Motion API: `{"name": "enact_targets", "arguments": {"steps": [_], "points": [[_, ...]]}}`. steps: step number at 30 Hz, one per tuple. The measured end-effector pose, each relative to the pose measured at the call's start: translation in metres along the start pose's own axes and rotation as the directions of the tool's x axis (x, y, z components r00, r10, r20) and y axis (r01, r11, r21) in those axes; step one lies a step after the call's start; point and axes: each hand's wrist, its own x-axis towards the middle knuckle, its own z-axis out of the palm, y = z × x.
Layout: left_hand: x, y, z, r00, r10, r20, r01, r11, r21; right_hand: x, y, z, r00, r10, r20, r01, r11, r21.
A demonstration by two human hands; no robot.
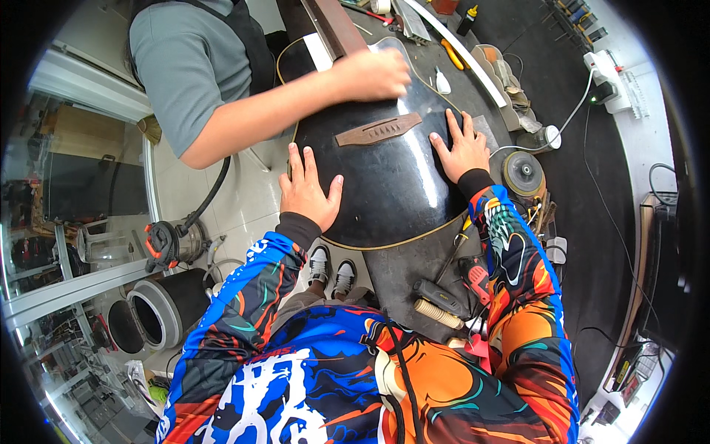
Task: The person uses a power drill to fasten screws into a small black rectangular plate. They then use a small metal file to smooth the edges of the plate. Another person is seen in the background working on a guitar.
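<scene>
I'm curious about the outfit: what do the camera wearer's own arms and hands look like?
Both hands, left hand and right hand, are bare, with no gloves. The long sleeves carry a loud graphic print in blue, orange, red and white, ending in dark ribbed cuffs at the wrists.

Glossy black guitar body point(384, 177), brown wooden bridge point(378, 129)

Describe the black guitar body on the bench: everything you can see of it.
The guitar body lies face up on the dark workbench, glossy black with a pale edge line around its rounded outline. A brown wooden bridge sits across the top; no strings are visible. The neck runs away toward the upper edge. The left hand and right hand press flat on its lower sides, and another person's hand rests near the neck end.
</scene>
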Motion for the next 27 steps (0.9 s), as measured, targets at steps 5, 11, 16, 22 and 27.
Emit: {"name": "enact_targets", "arguments": {"steps": [5,11,16,22,27], "points": [[0.000,0.001,-0.002,1.000,-0.008,0.016,0.008,1.000,-0.013,0.001,-0.001,0.000,1.000,0.001,0.003,-0.001,1.000,0.002],[0.000,0.000,0.000,1.000,0.000,0.001,0.000,1.000,0.007,0.000,-0.001,-0.001,1.000,-0.002,0.004,0.002,1.000,0.002],[0.000,0.006,-0.008,0.998,-0.028,0.048,0.029,0.999,-0.032,0.000,0.001,0.000,1.000,-0.004,-0.003,0.004,1.000,0.005],[0.000,0.002,-0.002,1.000,-0.016,0.020,0.016,1.000,-0.019,0.000,0.001,0.000,1.000,-0.006,-0.005,0.006,1.000,0.001],[0.000,0.006,-0.010,0.997,-0.048,0.065,0.052,0.997,-0.051,0.000,-0.001,0.000,1.000,-0.006,-0.002,0.006,1.000,-0.002]]}}
